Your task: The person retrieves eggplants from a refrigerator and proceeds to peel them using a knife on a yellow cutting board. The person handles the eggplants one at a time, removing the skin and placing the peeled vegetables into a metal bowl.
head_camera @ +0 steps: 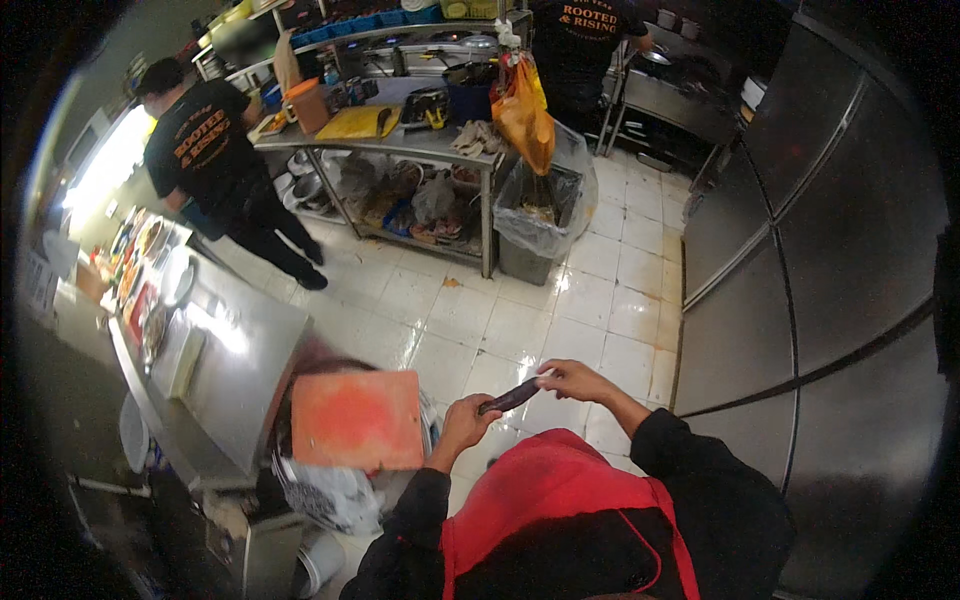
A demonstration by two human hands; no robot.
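Note:
Between my two hands is a slender dark purplish object (pixel 511 397), which looks like a long eggplant; its exact kind is hard to tell. My left hand (pixel 466 422) grips its lower, nearer end. My right hand (pixel 573 380) holds the other end with bent fingers. The object slants upward to the right, in front of my red apron (pixel 547 472) and above the tiled floor. To the left of my left hand lies an orange-red cutting board (pixel 356 420), its surface stained, on top of a round container that is mostly hidden.
A steel counter (pixel 247 375) stands at left; a steel refrigerator (pixel 742 330) lines the right. Ahead are a prep table (pixel 420 146) with a yellow board (pixel 352 122), and a lined trash bin (pixel 529 259). One person (pixel 217 150) stands left, another (pixel 570 67) at the back.

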